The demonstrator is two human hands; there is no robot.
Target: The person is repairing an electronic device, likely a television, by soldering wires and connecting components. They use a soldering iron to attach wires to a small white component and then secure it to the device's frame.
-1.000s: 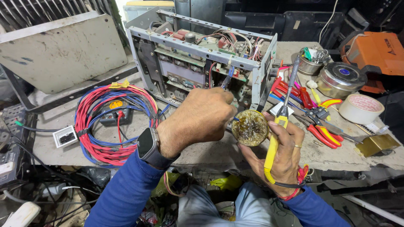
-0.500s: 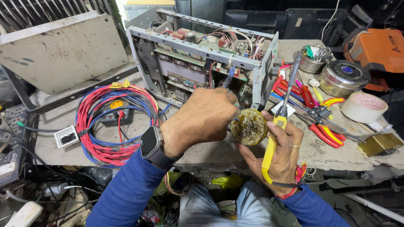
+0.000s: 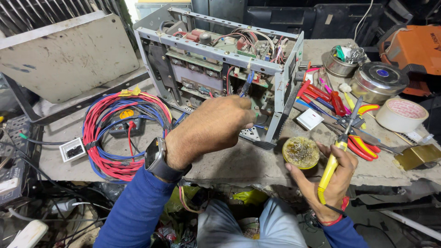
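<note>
The right hand stays clamped on a yellow soldering iron and round flux tin. The left hand, fingers pinched together, has moved from the tin into the open metal chassis beyond; bare bench edge lies between.

we wear blue long sleeves on both arms, a dark square-faced watch on the left wrist, a red band on the right wrist, grey trousers.
</note>
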